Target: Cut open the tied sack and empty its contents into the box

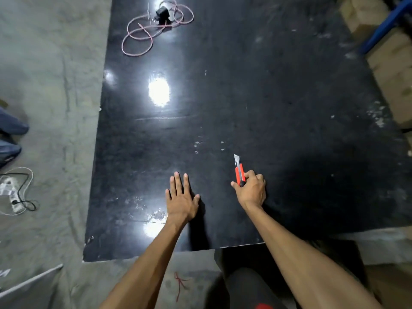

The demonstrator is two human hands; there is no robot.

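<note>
My right hand [252, 189] grips a red utility knife [239, 172] over the near part of a glossy black tabletop [278, 97]; its blade is extended and points away from me. My left hand [181, 198] lies flat on the table to the left of the knife, fingers spread, holding nothing. No sack is in view. Cardboard boxes [394, 61] stand past the table's right edge.
A pink cable [138, 40] and a black charger [161, 14] lie at the table's far left. A power strip with cords [14, 192] lies on the grey floor at left, near another person's legs [10, 139]. A red string [180, 284] lies on the floor by my knee.
</note>
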